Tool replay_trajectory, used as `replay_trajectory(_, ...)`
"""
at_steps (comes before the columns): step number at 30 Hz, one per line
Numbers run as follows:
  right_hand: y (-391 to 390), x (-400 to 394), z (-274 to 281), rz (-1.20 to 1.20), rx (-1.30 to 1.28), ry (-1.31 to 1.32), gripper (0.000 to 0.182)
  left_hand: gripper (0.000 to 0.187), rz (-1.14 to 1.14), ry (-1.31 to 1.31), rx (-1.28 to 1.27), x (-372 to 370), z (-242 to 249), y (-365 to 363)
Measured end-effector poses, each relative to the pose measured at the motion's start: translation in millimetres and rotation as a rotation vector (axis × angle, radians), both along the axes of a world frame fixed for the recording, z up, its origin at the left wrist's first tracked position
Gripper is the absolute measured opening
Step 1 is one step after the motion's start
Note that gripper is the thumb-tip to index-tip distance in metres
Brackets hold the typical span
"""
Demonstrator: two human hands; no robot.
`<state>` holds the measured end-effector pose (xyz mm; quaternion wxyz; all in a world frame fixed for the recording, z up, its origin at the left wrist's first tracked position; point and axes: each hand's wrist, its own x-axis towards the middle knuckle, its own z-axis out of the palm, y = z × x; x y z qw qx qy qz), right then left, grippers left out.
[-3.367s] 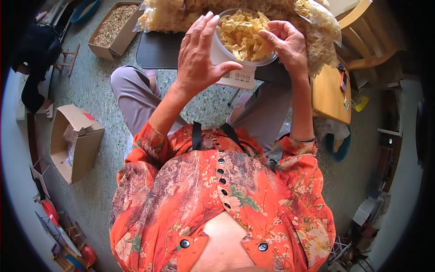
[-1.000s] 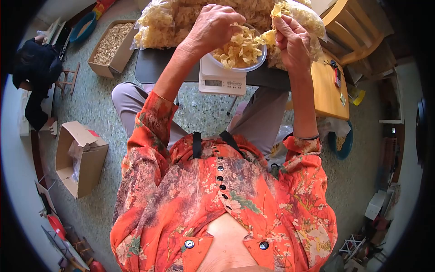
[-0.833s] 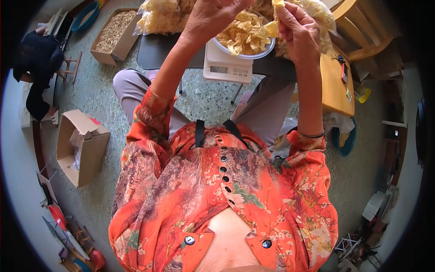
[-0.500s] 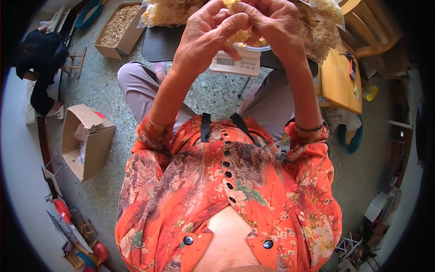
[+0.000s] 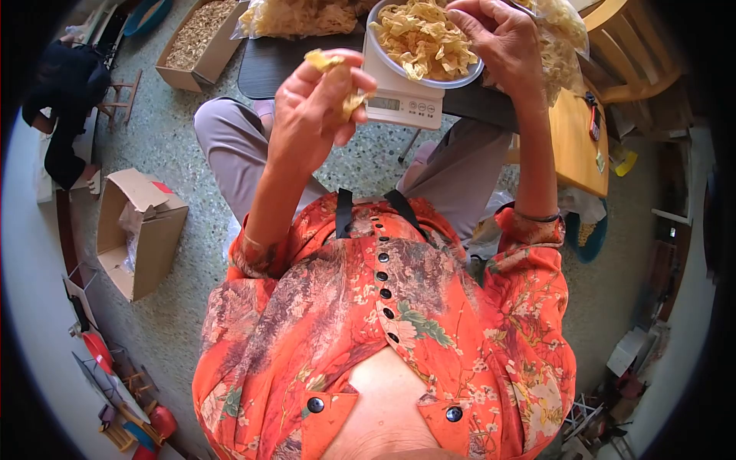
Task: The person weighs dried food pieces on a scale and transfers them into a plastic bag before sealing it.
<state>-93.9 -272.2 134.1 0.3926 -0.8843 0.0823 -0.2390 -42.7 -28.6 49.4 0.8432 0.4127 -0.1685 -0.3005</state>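
— Left hand (image 5: 310,103)?
— Closed on a few yellow flakes (image 5: 325,60), just left of the bowl (image 5: 423,38) on the scale (image 5: 399,103).
— Right hand (image 5: 498,38)?
— Nearer — fingers curled at the bowl's rim, grip unclear.

Open cardboard box (image 5: 138,230), wooden chair (image 5: 632,57)

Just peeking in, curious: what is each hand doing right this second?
Left hand: closed around a few yellow dried pieces, lifted beside the scale.
Right hand: fingers on the heap in the bowl; a grip cannot be told.
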Motion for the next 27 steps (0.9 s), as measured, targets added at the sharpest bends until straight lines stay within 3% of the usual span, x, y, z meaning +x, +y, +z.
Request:
replay_trajectory(2,-15.5,6.6,-3.4,-0.044,-0.331,0.015,0.011,0.023,-0.019,0.046,-0.004,-13.1,-9.1,10.7)
replay_trajectory(7,-36.5,20.4,-8.4,0.018,-0.307,0.059,0.013,0.017,-0.14,0.211,-0.022,-49.5,-22.6,15.6)
replay_trajectory(9,-36.3,22.6,-6.4,0.071,-0.151,0.108,0.015,0.017,-0.201,0.273,-0.041,-58.2,-25.1,15.5)
replay_trajectory(14,-44.2,30.2,-12.5,0.081,-0.312,0.143,0.017,0.016,-0.24,0.311,-0.016,-65.0,-34.6,18.9)
replay_trajectory(16,-46.7,35.6,-16.4,0.144,-0.401,0.007,0.019,0.016,-0.225,0.327,-0.008,-66.2,-36.7,22.0)
replay_trajectory(22,-41.1,39.9,-17.4,0.046,-0.328,0.154,0.02,0.017,-0.125,0.354,-0.023,-72.0,-42.0,37.7)
replay_trajectory(27,-36.1,37.8,-20.2,0.021,-0.374,0.073,0.019,0.017,-0.068,0.368,-0.007,-71.3,-53.6,46.1)
